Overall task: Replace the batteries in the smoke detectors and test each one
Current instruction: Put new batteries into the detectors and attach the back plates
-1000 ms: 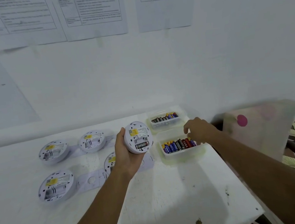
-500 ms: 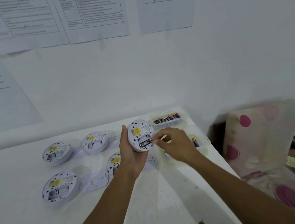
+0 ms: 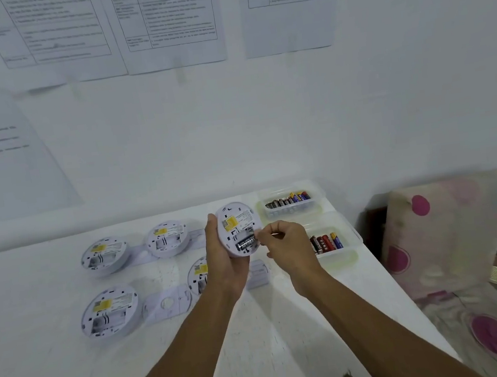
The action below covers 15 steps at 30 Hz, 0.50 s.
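White wall hung with printed sheets (image 3: 167,19) stands behind a white table (image 3: 291,339). Left hand (image 3: 224,266) grips one round smoke detector (image 3: 237,221), its back facing the camera, above the table's far right part. One black battery (image 3: 247,245) sits in its slot. Right hand (image 3: 288,246) has thumb and forefinger curled together at the battery's right end; whether they grip it cannot be made out. Four more detectors (image 3: 110,313) lie backs-up on the table, one half hidden behind the left hand. Two clear tubs of batteries (image 3: 290,205) stand at the far right corner, the nearer partly covered by the right hand.
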Each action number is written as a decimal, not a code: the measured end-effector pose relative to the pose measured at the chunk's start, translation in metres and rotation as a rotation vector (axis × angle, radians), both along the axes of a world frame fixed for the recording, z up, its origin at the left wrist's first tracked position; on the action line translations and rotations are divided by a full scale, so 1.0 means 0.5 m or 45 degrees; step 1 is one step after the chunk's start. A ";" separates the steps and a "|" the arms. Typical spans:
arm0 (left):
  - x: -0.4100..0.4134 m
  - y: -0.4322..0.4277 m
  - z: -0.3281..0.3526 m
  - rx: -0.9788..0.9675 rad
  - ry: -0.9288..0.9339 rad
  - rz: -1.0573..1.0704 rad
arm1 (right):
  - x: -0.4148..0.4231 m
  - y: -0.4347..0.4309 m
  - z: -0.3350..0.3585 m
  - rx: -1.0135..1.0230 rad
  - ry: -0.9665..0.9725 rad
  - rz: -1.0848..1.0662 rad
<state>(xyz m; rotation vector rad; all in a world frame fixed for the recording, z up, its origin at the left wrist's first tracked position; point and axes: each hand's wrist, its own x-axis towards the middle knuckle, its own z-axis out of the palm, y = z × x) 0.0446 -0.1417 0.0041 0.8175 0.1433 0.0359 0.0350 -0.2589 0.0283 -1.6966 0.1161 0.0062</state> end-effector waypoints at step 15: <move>0.011 0.006 0.003 -0.107 0.038 -0.018 | 0.120 -0.221 0.032 -0.810 -0.123 0.192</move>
